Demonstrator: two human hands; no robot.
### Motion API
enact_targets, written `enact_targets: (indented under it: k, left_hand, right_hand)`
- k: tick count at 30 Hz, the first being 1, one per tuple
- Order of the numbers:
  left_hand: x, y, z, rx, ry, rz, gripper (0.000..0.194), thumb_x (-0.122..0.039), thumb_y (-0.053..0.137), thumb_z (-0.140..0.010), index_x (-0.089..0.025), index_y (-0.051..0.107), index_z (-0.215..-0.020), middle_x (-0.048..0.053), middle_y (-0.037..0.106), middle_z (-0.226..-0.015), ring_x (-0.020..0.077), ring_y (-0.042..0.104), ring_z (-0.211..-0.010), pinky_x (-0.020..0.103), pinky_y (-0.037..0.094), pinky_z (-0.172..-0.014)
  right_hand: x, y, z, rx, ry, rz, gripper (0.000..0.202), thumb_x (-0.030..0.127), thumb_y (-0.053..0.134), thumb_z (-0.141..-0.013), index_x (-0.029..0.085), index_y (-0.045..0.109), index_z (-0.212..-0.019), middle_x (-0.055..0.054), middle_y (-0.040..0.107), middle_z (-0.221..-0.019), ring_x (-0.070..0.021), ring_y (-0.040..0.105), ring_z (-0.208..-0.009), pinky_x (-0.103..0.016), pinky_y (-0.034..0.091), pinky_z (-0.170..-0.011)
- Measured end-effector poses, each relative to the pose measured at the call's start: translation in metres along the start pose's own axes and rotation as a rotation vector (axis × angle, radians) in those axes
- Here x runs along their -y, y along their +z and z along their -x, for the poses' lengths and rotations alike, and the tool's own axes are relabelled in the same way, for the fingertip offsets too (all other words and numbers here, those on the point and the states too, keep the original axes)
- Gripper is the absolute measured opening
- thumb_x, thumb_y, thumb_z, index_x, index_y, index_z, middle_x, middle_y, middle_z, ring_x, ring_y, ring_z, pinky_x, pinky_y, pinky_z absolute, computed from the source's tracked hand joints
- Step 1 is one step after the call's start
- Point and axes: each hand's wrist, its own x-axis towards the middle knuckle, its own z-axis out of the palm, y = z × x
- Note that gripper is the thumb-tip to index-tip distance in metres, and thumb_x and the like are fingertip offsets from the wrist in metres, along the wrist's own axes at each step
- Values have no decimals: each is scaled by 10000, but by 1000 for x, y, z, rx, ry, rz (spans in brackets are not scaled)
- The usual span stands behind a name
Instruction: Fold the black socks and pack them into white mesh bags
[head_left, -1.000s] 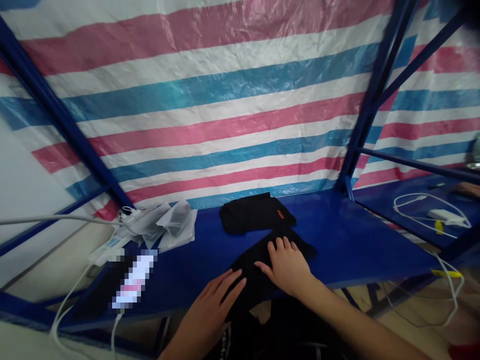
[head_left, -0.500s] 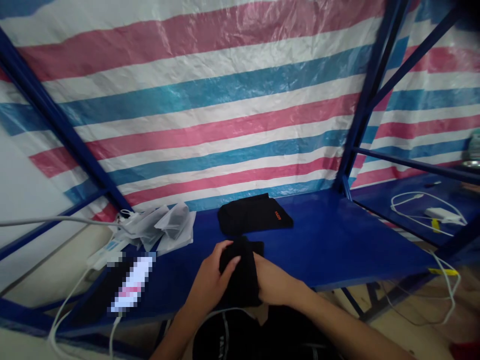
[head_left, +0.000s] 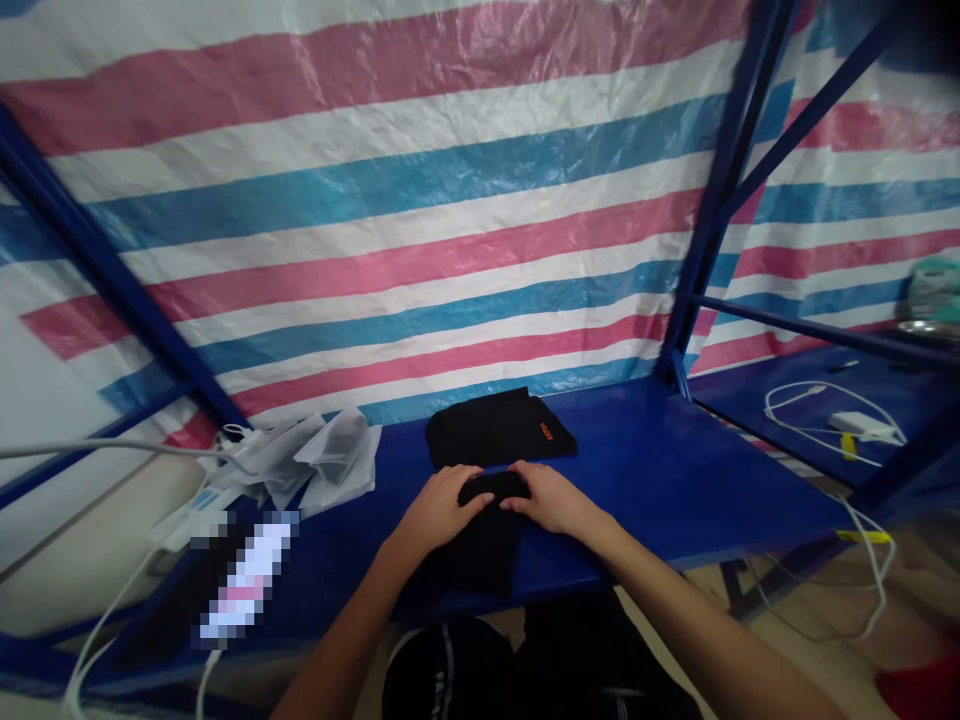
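Note:
A black sock (head_left: 480, 552) lies on the blue desk close to its front edge, stretched toward me. My left hand (head_left: 439, 508) grips the far left corner of this sock, thumb on top and fingers curled over the edge. At the far right corner my right hand (head_left: 555, 500) holds it the same way, the two thumbs nearly meeting. Just beyond my fingers rests another black piece, a sock (head_left: 495, 430) laid flat with small orange lettering near its right end. The sock's underside is hidden.
Crumpled translucent plastic bags (head_left: 337, 450) lie at the desk's left, beside a white power strip (head_left: 187, 515) and a plugged-in phone (head_left: 247, 580). Blue metal posts (head_left: 697, 240) frame the desk (head_left: 675, 480). A white charger and cable (head_left: 862, 427) lie on the neighbouring desk. Striped sheeting (head_left: 450, 250) hangs behind.
My right hand has come out from the sock's right side to its far edge. The sock, earlier bunched and raised in my hands, now lies flat on the desk.

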Motion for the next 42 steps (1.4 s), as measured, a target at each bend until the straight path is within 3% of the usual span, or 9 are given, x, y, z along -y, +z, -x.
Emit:
enact_targets:
  k: [6, 10, 13, 16, 20, 26, 30, 34, 42]
  left_hand:
    - [-8, -33, 0, 9, -12, -25, 369, -581, 708, -967, -214, 736, -959, 56, 734, -933, 258, 689, -911, 359, 531, -818]
    - [-36, -53, 1, -352, 54, 4, 187, -407, 673, -1022, -232, 684, -1088, 59, 682, -1060, 232, 683, -987, 356, 554, -861]
    - [-53, -43, 22, -503, 157, -82, 159, -183, 650, -992, -244, 683, -1134, 88, 673, -1162, 257, 663, -1117, 416, 546, -985]
    - [-61, -16, 51, -321, 205, -97, 256, -60, 645, -936, -239, 685, -1113, 83, 717, -1197, 271, 670, -1150, 443, 542, -1002]
    - [-67, 11, 77, -72, 171, 35, 190, -173, 724, -973, -252, 696, -1143, 44, 766, -1154, 252, 695, -1086, 411, 569, -950]
    - [-71, 14, 72, -134, -13, 202, 230, -307, 582, -1085, -267, 683, -1288, 51, 769, -1175, 237, 716, -1084, 383, 588, -960]
    - [-70, 16, 57, -180, -116, 270, 266, -326, 496, -1112, -260, 744, -1181, 65, 746, -1158, 237, 710, -1095, 396, 576, -992]
    - [-69, 19, 50, -242, -174, 237, 265, -319, 519, -1094, -235, 768, -1121, 90, 681, -1147, 234, 697, -1066, 399, 584, -970]
    - [-80, 22, 56, -286, 60, -194, 216, -211, 560, -1074, -259, 716, -1217, 54, 753, -1208, 277, 659, -1188, 551, 468, -1113]
  right_hand:
    - [23, -25, -9, -60, -83, -119, 303, 186, 835, -867, 183, 702, -1140, -46, 732, -977, -208, 684, -854, -302, 497, -758]
    - [46, -59, 1, -350, -354, -113, 250, 208, 709, -977, 240, 698, -1225, -82, 684, -1163, -237, 671, -1051, -383, 550, -941]
    - [48, -75, 25, -310, -564, -56, 283, 153, 600, -1013, 254, 694, -1259, -116, 619, -1372, -266, 609, -1296, -430, 507, -1101]
    - [37, -77, 51, -41, -592, -13, 219, 214, 646, -1026, 253, 724, -1228, -100, 675, -1336, -261, 636, -1270, -416, 510, -1097]
    - [19, -66, 69, 233, -457, -117, 236, 395, 687, -1044, 269, 755, -1231, -51, 772, -1131, -222, 724, -1057, -341, 557, -953]
    - [5, -34, 58, -62, -222, -266, 219, 407, 702, -1023, 234, 700, -1158, -61, 714, -1116, -185, 687, -877, -308, 572, -822]
    - [6, -27, 52, -204, -312, -143, 165, 335, 643, -1057, 232, 694, -1175, -97, 653, -1190, -208, 667, -974, -339, 587, -863]
    - [7, -37, 54, -27, -588, 53, 251, 334, 635, -1071, 275, 723, -1298, -90, 685, -1227, -252, 617, -1167, -408, 555, -1029]
    - [-9, -43, 33, 140, -509, -77, 329, 248, 695, -1017, 268, 699, -1346, -84, 707, -1269, -248, 636, -1216, -428, 501, -1111]
